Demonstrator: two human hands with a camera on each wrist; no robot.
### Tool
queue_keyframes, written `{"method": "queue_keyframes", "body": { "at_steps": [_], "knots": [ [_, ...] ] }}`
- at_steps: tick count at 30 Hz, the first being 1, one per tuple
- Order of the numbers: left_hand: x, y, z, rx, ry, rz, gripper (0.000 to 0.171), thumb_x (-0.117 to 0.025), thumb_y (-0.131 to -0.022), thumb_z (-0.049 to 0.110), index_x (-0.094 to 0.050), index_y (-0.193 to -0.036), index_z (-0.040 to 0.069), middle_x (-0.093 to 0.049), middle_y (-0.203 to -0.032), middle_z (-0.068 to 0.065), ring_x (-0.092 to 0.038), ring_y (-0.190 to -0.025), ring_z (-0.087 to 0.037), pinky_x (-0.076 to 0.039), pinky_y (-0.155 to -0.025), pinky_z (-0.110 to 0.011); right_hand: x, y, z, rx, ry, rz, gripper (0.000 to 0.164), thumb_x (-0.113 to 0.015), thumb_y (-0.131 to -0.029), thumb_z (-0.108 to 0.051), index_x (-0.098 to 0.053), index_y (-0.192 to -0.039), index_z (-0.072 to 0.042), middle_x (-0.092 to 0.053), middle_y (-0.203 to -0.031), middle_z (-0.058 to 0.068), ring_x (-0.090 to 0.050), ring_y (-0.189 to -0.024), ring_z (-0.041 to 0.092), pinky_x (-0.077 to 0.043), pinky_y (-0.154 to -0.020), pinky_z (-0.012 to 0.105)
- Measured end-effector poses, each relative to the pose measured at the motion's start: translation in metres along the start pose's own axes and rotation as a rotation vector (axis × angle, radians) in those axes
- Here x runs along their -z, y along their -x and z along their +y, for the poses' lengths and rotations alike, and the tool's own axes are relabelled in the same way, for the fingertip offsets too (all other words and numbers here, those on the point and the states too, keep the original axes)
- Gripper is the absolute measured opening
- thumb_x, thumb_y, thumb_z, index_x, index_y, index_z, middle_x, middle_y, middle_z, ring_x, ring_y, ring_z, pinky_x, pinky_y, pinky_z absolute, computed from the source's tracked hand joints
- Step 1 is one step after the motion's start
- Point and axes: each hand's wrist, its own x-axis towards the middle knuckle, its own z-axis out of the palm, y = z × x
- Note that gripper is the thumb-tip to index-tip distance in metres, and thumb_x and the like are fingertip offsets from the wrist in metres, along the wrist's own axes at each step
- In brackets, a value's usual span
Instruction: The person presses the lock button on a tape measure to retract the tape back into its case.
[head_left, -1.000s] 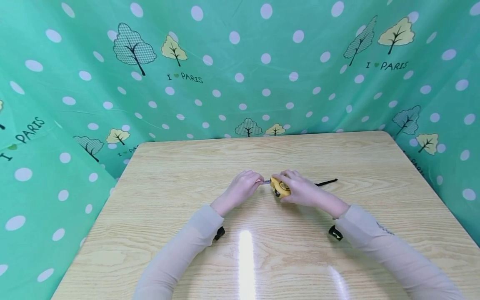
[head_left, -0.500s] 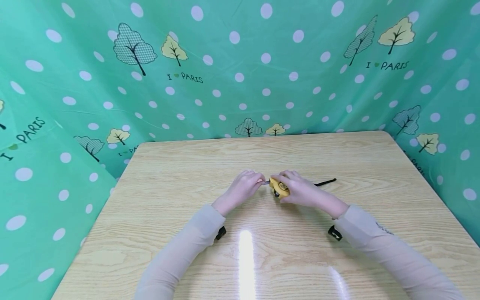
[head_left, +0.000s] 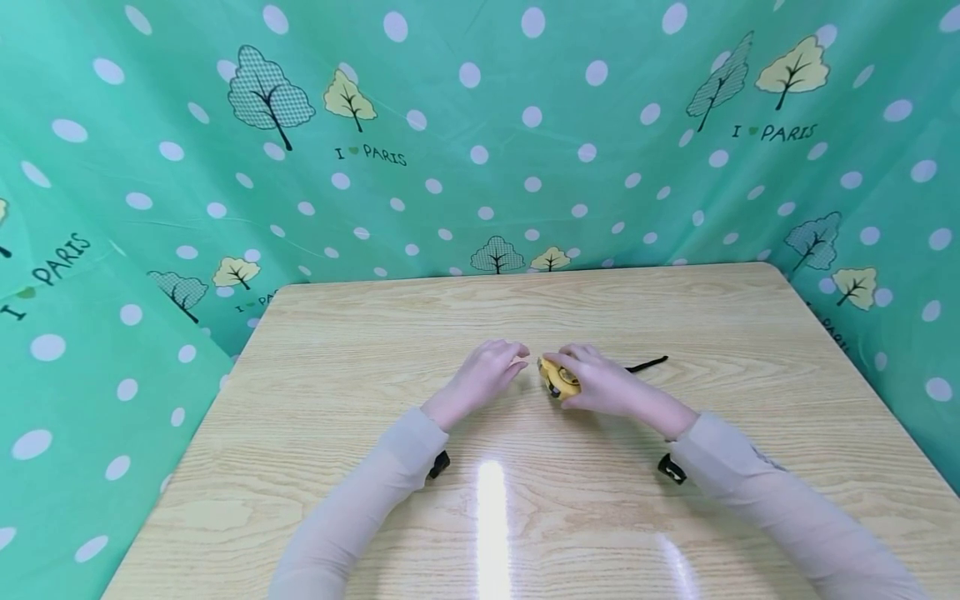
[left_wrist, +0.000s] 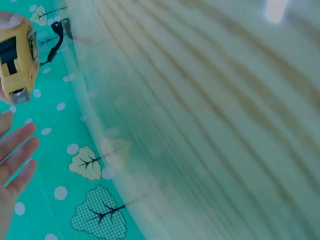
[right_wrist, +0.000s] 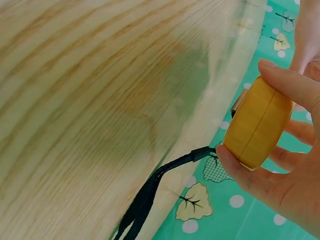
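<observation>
Head view: my right hand (head_left: 600,385) grips yellow tape measure (head_left: 558,379); left hand (head_left: 487,375) just beside, fingers relaxed.

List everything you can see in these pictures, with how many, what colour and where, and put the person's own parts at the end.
tape measure: one, yellow case with black parts, mid-table, gripped in the right hand
strap: one, black, trailing from the tape measure across the table to the right
table: one, light wood grain, filling the lower part of the head view
backdrop cloth: one, green with white dots, trees and "I love PARIS" print, behind and beside the table
wrist bands: two, black, one under each forearm
sleeves: two, pale beige, on both arms
left hand: one, fingers straight, just left of the tape measure, holding nothing
right hand: one, fingers curled round the tape measure
</observation>
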Motion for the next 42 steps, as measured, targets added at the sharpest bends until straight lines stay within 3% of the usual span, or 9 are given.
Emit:
{"method": "queue_keyframes", "body": {
  "at_steps": [5,26,31,42],
  "knots": [
    [0.005,0.001,-0.003,0.023,0.000,-0.035,0.017,-0.059,-0.084,0.010,-0.059,-0.100,0.003,-0.064,-0.097,-0.006,-0.059,-0.090,-0.017,-0.045,-0.084,-0.028,0.001,0.003,0.004,-0.014,0.007,-0.008,0.072,-0.076,-0.068,-0.021,-0.042,-0.130,-0.004,-0.046,-0.119,0.022,-0.044,-0.108,0.036,-0.048,-0.079,0.046],
    [0.019,0.016,-0.017,0.096,-0.023,-0.064,0.015,-0.058,-0.085,0.010,-0.060,-0.099,0.003,-0.064,-0.098,-0.007,-0.058,-0.093,-0.020,-0.044,-0.087,-0.033,0.001,0.010,0.028,-0.115,-0.019,-0.058,0.076,-0.076,-0.068,-0.023,-0.039,-0.131,-0.004,-0.044,-0.121,0.023,-0.042,-0.109,0.039,-0.044,-0.082,0.049],
    [0.022,0.022,-0.021,0.126,-0.027,-0.056,0.014,-0.058,-0.085,0.010,-0.060,-0.097,0.004,-0.064,-0.096,-0.006,-0.058,-0.093,-0.020,-0.044,-0.087,-0.033,0.000,0.012,0.036,-0.117,-0.013,-0.050,0.075,-0.077,-0.068,-0.023,-0.041,-0.131,-0.003,-0.046,-0.119,0.022,-0.044,-0.106,0.037,-0.046,-0.079,0.047],
    [0.028,0.032,-0.028,0.104,-0.037,-0.009,0.011,-0.061,-0.083,0.007,-0.061,-0.093,0.003,-0.065,-0.092,-0.007,-0.059,-0.087,-0.020,-0.046,-0.084,-0.033,-0.001,0.014,0.041,-0.137,-0.021,-0.061,0.076,-0.077,-0.068,-0.023,-0.040,-0.131,-0.004,-0.046,-0.117,0.021,-0.044,-0.106,0.037,-0.046,-0.078,0.047]
  ]
}}
